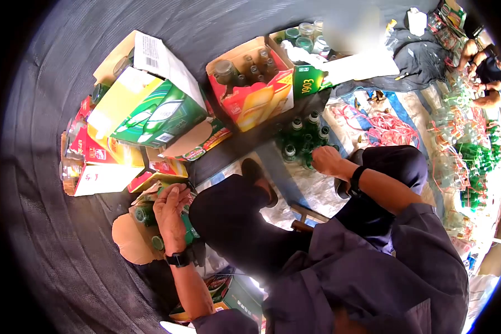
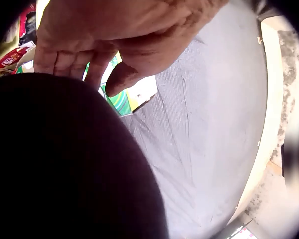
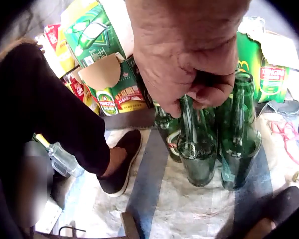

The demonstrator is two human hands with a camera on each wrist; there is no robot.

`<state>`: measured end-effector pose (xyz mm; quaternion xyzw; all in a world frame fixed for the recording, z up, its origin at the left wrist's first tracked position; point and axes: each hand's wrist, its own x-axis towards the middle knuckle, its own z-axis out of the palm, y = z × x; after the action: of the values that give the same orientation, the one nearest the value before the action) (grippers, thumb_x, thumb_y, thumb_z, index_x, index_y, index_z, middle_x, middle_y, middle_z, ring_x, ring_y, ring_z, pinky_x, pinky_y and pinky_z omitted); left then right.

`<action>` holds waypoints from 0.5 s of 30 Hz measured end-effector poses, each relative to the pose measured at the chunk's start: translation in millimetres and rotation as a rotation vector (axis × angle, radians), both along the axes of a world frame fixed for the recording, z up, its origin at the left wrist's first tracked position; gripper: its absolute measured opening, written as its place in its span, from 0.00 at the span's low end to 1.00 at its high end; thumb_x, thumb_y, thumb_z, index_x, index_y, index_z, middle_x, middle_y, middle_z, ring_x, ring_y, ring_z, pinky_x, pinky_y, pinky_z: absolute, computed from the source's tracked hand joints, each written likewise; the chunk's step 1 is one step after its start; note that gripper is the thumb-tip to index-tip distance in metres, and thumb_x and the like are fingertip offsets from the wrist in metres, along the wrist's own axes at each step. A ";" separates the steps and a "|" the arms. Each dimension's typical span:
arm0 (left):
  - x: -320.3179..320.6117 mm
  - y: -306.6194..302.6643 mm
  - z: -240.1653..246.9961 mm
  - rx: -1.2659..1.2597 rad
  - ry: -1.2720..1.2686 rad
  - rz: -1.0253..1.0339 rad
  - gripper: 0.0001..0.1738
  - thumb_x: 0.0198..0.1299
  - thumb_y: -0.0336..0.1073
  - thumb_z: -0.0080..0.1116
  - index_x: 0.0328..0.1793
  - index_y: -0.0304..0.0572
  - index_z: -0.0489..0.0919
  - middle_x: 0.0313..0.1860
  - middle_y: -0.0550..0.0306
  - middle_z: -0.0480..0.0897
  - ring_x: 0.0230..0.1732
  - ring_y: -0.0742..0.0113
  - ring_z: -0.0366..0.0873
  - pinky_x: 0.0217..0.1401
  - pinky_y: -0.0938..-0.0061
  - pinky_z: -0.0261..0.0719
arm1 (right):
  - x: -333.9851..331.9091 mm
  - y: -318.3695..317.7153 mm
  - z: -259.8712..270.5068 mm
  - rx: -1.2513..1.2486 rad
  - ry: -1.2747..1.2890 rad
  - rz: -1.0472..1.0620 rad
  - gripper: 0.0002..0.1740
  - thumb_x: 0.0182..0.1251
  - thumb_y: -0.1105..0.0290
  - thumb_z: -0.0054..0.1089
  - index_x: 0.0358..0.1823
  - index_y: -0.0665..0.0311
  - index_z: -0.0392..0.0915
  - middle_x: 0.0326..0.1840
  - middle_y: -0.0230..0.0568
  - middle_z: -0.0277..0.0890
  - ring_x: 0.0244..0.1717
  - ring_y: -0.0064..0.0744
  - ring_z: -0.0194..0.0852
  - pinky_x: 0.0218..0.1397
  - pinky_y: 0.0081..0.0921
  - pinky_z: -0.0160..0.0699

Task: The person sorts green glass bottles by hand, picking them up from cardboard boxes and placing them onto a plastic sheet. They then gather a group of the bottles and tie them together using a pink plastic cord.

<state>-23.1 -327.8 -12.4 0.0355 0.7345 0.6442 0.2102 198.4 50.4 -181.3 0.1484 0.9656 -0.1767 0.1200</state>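
My right hand (image 1: pixel 327 160) grips a green glass bottle (image 3: pixel 197 159) by its neck. That bottle stands upright in a tight group of several green bottles (image 1: pixel 296 133) on the striped sheet, and another green bottle (image 3: pixel 239 134) stands right beside it. By my bent knee, my left hand (image 1: pixel 171 216) lies with its fingers extended over a low carton holding dark green bottles (image 1: pixel 145 215). In the left wrist view the left hand (image 2: pixel 119 35) shows loosely extended fingers, and the dark knee hides part of what is below.
Beer cartons stand around: a green and white carton (image 1: pixel 156 114), a red and yellow carton (image 1: pixel 250 94) of brown bottles, and a green carton (image 1: pixel 309 78) with jars. Pink string (image 1: pixel 392 129) lies on the sheet. Many bottles (image 1: pixel 473 161) and another person's hands (image 1: pixel 487 94) are at right.
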 end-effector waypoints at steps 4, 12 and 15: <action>-4.2 -11.9 -16.4 -0.099 -0.072 0.068 0.14 0.66 0.38 0.58 0.46 0.33 0.84 0.39 0.54 0.86 0.37 0.70 0.83 0.40 0.79 0.78 | -2.9 3.8 -22.6 0.113 -0.007 0.085 0.08 0.52 0.70 0.59 0.21 0.65 0.83 0.27 0.53 0.82 0.33 0.54 0.85 0.35 0.46 0.83; 0.8 -57.1 -115.4 -0.090 -0.146 0.112 0.08 0.61 0.37 0.60 0.35 0.41 0.85 0.27 0.67 0.80 0.26 0.77 0.74 0.28 0.81 0.69 | -10.8 -2.1 -7.9 0.061 0.043 -0.048 0.18 0.56 0.59 0.66 0.30 0.72 0.78 0.30 0.60 0.80 0.35 0.61 0.81 0.40 0.51 0.80; -0.1 -67.8 -118.7 -0.134 -0.149 0.181 0.08 0.60 0.36 0.62 0.34 0.39 0.84 0.26 0.63 0.82 0.25 0.77 0.76 0.26 0.79 0.71 | -10.7 1.4 -17.9 0.035 0.123 -0.033 0.22 0.56 0.56 0.68 0.29 0.73 0.75 0.24 0.61 0.76 0.31 0.65 0.78 0.36 0.56 0.75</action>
<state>-23.2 -395.7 -131.1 -0.0930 0.7586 0.6108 0.2070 187.7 51.8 -199.2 0.1550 0.9715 -0.1706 0.0547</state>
